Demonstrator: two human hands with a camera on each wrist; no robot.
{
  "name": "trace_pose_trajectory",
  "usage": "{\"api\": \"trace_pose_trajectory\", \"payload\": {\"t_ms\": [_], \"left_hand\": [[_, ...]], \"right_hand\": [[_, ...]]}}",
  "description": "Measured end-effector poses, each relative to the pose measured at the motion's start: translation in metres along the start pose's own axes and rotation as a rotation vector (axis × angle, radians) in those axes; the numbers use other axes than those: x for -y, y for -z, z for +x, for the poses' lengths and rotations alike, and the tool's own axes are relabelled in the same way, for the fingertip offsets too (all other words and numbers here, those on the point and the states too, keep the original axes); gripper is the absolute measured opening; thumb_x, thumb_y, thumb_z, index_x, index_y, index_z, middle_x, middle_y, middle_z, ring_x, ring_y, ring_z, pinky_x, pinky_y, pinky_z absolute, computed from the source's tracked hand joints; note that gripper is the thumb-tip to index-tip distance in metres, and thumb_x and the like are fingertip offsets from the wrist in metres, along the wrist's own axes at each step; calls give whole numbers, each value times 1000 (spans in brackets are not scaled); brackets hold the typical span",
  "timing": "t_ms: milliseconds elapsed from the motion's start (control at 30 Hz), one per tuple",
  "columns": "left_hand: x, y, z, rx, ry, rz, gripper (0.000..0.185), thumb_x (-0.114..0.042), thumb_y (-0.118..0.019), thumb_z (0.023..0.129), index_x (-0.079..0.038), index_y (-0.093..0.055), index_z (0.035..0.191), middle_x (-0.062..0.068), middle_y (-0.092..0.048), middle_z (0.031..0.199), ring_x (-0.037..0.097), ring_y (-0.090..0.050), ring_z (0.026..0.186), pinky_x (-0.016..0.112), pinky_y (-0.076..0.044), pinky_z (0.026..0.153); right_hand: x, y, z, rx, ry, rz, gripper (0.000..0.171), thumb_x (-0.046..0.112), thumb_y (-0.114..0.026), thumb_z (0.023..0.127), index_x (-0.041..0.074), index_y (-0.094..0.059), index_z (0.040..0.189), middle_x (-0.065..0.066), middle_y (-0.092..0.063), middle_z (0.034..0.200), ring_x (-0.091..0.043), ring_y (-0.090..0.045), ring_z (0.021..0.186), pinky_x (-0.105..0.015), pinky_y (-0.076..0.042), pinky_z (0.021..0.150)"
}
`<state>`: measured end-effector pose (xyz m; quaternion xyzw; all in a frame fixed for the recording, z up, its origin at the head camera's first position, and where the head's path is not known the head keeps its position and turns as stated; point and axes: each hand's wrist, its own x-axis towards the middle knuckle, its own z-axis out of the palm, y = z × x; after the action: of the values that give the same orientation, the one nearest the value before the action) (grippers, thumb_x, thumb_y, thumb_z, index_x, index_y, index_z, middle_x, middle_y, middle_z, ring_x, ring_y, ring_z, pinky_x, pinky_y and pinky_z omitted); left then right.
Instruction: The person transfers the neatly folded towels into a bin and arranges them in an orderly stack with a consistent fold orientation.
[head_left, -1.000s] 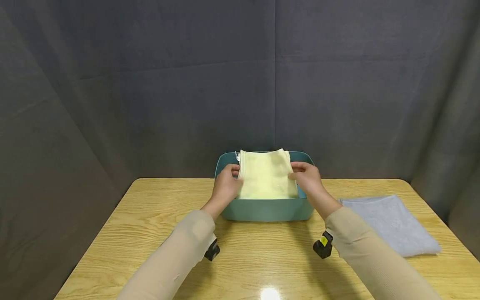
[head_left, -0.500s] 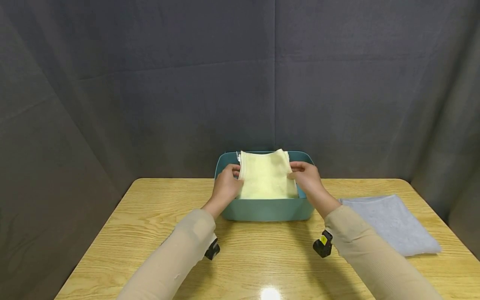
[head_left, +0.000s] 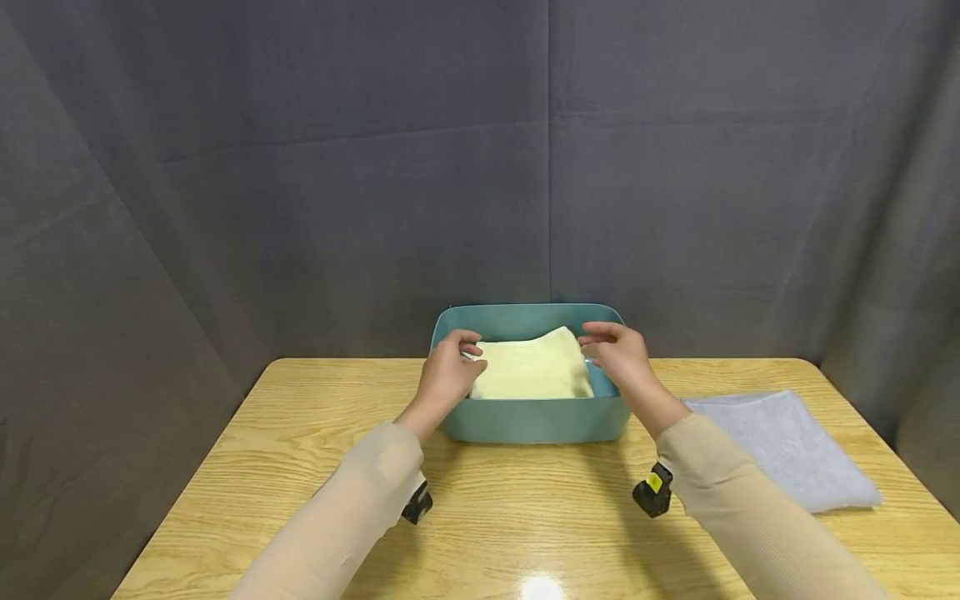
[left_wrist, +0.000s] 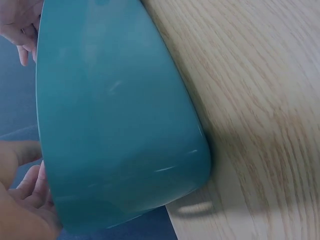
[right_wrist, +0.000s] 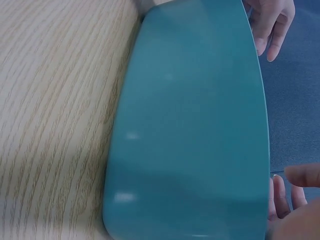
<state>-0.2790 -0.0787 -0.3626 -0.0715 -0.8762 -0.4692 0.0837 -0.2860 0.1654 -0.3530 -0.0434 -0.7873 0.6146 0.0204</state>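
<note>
A pale yellow folded cloth [head_left: 531, 368] lies inside a teal plastic bin [head_left: 536, 420], its far right corner raised. At the cloth's left edge is my left hand [head_left: 448, 368], thumb and fingers parted with nothing between them. My right hand [head_left: 621, 357] hovers over the bin's right side, its fingers extended and apart from the cloth. Both wrist views look at the outer front wall of the bin [left_wrist: 115, 110], which hides the cloth. In the right wrist view the right hand [right_wrist: 295, 212] shows a gap between thumb and fingers.
The bin stands at the far edge of a wood-grain table [head_left: 510, 508]. A folded grey-blue cloth or sheet [head_left: 783, 450] lies on the table at the right. Dark curtains [head_left: 547, 167] hang behind and at both sides.
The yellow cloth has been let go and has sunk lower into the bin, so the inner back wall shows. Both hands have loosened their fingers, and the right has shifted slightly outward.
</note>
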Motion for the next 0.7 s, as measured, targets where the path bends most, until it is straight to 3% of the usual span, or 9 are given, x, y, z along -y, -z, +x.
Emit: {"api": "trace_pose_trajectory", "payload": {"t_ms": [200,467,700], "left_hand": [[0,2,-4,-2,-15,-10,33,-9,-66,94,-3,-61,126,7,-67,104,25,-65,98,41,-52,84],[-1,2,-6,-14,-55,-11,33,-12,-71,92,-6,-64,124,7,-68,103,22,-64,93,37,-53,79],[-7,1,-12,-7,-94,-31,30,-12,-70,93,-7,-65,122,4,-68,101,23,-65,93,35,-53,75]], "right_hand": [[-1,4,-3,6,6,7,42,3,-54,98,-3,-51,139,-25,-57,131,-34,-53,122,-46,-43,104],[0,8,-12,2,37,6,41,3,-55,98,-3,-52,138,-19,-62,122,-34,-53,122,-46,-44,103],[1,11,-17,5,51,-2,40,4,-55,99,-3,-52,138,-23,-59,128,-32,-55,121,-44,-46,100]]}}
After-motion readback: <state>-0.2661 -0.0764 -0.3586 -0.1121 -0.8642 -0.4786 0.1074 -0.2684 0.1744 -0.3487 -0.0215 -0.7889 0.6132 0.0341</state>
